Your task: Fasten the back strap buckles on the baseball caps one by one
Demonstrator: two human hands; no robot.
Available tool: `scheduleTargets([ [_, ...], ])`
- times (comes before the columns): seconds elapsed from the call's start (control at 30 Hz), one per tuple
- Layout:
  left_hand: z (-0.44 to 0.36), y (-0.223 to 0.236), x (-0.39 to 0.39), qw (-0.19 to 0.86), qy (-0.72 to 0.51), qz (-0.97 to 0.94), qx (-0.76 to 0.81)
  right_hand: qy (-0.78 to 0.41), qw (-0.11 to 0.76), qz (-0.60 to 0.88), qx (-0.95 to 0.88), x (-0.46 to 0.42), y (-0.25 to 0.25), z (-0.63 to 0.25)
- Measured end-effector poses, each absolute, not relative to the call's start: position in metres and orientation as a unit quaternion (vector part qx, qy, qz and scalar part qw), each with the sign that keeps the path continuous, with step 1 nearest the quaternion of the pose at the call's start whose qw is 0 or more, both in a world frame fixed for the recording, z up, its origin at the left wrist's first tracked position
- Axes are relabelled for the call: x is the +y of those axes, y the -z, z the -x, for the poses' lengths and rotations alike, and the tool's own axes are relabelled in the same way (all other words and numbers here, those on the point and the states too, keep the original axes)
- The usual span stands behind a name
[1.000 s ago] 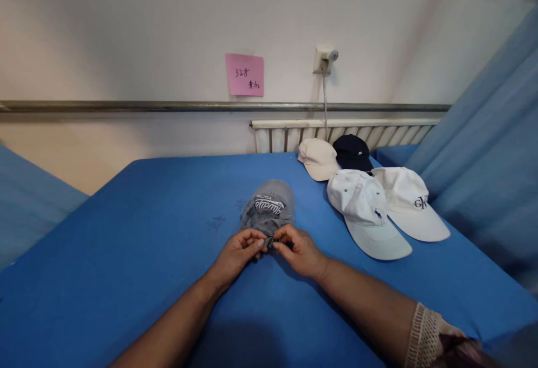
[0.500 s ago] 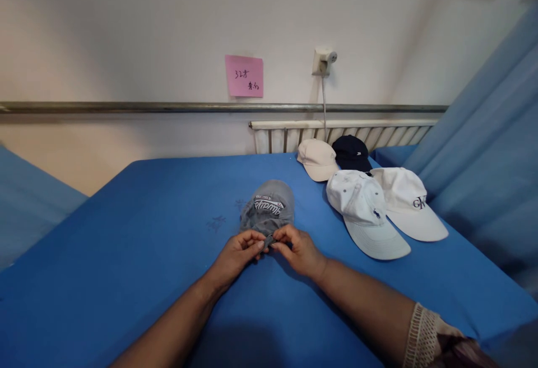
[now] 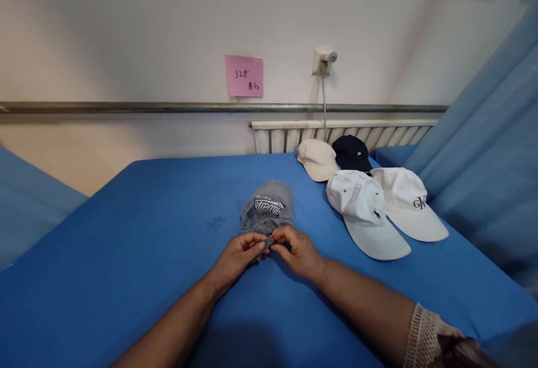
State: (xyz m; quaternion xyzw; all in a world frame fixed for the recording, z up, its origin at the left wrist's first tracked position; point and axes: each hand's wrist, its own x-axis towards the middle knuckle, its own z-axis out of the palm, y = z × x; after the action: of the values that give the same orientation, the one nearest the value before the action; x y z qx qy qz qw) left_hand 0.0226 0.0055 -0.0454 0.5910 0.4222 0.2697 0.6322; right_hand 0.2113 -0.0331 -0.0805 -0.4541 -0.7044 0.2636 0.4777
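Note:
A grey baseball cap with white lettering lies on the blue-covered bed, its brim pointing away from me and its back edge toward me. Both my hands are at that near edge. My left hand pinches the cap's grey strap between thumb and fingers, and a short strap end sticks up between the hands. From the other side, my right hand pinches the strap close to the cap's edge. The strap's fastening is mostly hidden by my fingers.
To the right lie a pale cap, a white cap, a cream cap and a navy cap. Behind the bed are a radiator and a wall rail. A blue curtain hangs at right.
The strap end between my fingers has shifted slightly, and more of it shows below my left fingers. The cap and my arms have hardly moved.

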Motion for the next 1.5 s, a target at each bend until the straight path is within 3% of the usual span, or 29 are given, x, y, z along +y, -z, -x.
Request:
scheduleTargets([
  [0.53, -0.032, 0.050, 0.005, 0.537, -0.288, -0.653, 0.450, -0.242, 0.441, 0.463, -0.730, -0.037, 0.076, -0.212],
  [1.0, -0.029, 0.044, 0.004, 0.579, -0.251, -0.629, 0.455, -0.152, 0.437, 0.423, -0.779, -0.040, 0.074, -0.209],
  [1.5, -0.025, 0.047, 0.007, 0.586, -0.248, -0.642, 0.427, -0.165, 0.473, 0.424, -0.754, -0.038, 0.074, -0.208],
])
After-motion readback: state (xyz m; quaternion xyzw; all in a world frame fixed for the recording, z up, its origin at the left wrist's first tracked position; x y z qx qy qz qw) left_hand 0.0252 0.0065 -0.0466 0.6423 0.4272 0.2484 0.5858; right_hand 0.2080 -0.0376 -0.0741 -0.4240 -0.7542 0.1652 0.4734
